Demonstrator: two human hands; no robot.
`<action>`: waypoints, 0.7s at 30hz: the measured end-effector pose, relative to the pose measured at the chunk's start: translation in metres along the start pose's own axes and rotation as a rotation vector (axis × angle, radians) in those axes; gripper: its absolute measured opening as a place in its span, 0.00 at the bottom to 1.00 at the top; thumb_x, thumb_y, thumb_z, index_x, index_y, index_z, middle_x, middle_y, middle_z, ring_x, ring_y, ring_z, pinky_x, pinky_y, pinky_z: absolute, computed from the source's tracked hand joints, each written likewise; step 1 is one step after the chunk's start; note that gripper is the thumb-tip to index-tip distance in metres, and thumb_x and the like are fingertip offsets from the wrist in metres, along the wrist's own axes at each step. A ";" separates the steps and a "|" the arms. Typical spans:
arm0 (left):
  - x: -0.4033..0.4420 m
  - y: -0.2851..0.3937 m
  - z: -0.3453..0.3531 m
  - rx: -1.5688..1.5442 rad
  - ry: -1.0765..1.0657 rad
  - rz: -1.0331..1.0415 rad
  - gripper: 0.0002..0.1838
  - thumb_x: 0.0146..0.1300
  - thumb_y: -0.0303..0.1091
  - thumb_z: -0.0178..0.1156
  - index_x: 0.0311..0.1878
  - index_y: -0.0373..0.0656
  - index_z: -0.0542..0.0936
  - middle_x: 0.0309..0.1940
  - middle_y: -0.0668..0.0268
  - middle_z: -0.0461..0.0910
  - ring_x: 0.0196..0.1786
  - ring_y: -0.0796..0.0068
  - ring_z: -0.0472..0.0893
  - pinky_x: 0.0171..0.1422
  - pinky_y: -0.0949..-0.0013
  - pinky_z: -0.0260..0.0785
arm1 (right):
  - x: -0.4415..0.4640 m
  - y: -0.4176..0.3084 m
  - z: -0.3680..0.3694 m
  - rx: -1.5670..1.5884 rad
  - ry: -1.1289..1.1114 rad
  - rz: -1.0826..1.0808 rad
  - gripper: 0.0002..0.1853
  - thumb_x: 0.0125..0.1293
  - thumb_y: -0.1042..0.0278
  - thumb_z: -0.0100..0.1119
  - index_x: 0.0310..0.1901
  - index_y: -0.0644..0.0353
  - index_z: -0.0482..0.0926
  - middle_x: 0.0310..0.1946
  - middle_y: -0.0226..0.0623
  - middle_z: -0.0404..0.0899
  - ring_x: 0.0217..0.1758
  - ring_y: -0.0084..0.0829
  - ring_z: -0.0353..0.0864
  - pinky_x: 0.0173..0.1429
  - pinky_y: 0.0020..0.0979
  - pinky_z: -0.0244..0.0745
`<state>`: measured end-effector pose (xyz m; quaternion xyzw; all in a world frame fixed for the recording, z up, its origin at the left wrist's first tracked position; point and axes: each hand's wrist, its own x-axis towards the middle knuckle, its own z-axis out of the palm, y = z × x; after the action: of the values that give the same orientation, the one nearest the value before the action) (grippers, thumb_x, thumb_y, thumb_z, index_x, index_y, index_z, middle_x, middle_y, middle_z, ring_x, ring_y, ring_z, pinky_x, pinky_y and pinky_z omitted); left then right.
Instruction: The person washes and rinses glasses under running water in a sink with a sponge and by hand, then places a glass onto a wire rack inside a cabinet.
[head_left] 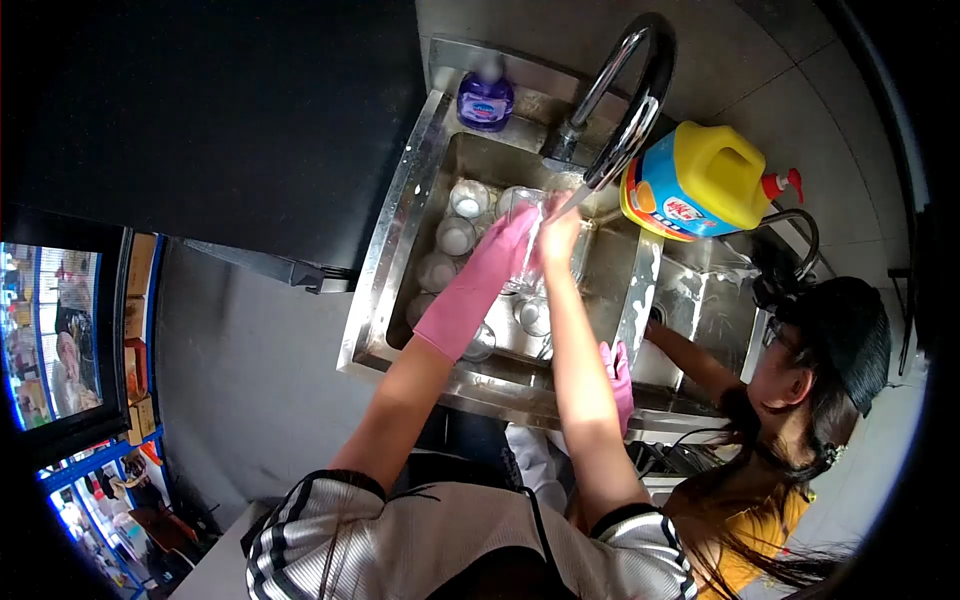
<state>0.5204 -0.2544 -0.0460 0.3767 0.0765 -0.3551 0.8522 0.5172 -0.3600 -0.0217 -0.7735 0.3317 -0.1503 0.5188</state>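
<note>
My left hand (512, 238), in a long pink rubber glove, grips a clear glass container (526, 270) over the sink basin. At the container's other side is my bare right hand (558, 240), its fingers closed at the rim beneath the faucet (630, 130). Water appears to run down beside the fingers, and glare blurs their exact hold. Several clear glasses stand in the basin around my left forearm, among them one glass (469, 198) at the back left and another glass (533, 316) below the container.
A purple soap bottle (486, 103) stands at the sink's back-left corner. On the right is a big yellow detergent jug (700, 180) with a red pump. Another pink glove (620, 385) hangs over the front edge. Beside me, a person (800, 390) reaches into the right basin (705, 300).
</note>
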 end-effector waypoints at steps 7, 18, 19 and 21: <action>0.004 0.021 0.018 0.937 0.122 -0.042 0.18 0.71 0.38 0.41 0.58 0.40 0.68 0.57 0.61 0.71 0.57 0.76 0.71 0.58 0.74 0.64 | -0.004 0.005 0.001 0.435 0.027 0.159 0.28 0.60 0.51 0.62 0.50 0.68 0.71 0.36 0.35 0.77 0.39 0.27 0.74 0.45 0.28 0.68; 0.011 -0.019 0.033 0.648 0.015 0.224 0.23 0.60 0.36 0.55 0.58 0.42 0.66 0.52 0.59 0.74 0.52 0.72 0.74 0.52 0.71 0.68 | -0.006 0.050 -0.009 0.828 0.084 0.153 0.15 0.57 0.58 0.65 0.37 0.61 0.76 0.28 0.32 0.78 0.31 0.23 0.76 0.33 0.24 0.71; 0.012 -0.018 0.032 0.608 -0.007 0.214 0.24 0.59 0.35 0.57 0.58 0.42 0.66 0.52 0.59 0.74 0.51 0.71 0.75 0.52 0.70 0.68 | -0.006 0.045 -0.013 0.821 0.079 0.158 0.15 0.57 0.58 0.65 0.37 0.61 0.76 0.28 0.32 0.78 0.31 0.23 0.76 0.33 0.24 0.71; 0.011 -0.018 0.031 0.533 -0.057 0.195 0.26 0.57 0.35 0.59 0.58 0.42 0.66 0.51 0.59 0.74 0.50 0.70 0.75 0.50 0.70 0.69 | -0.004 0.028 -0.020 1.043 0.135 0.353 0.18 0.58 0.57 0.64 0.40 0.63 0.74 0.29 0.34 0.77 0.32 0.25 0.77 0.35 0.26 0.74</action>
<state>0.5122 -0.2898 -0.0392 0.5829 -0.0800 -0.2895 0.7550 0.4925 -0.3777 -0.0388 -0.3353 0.3704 -0.2546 0.8280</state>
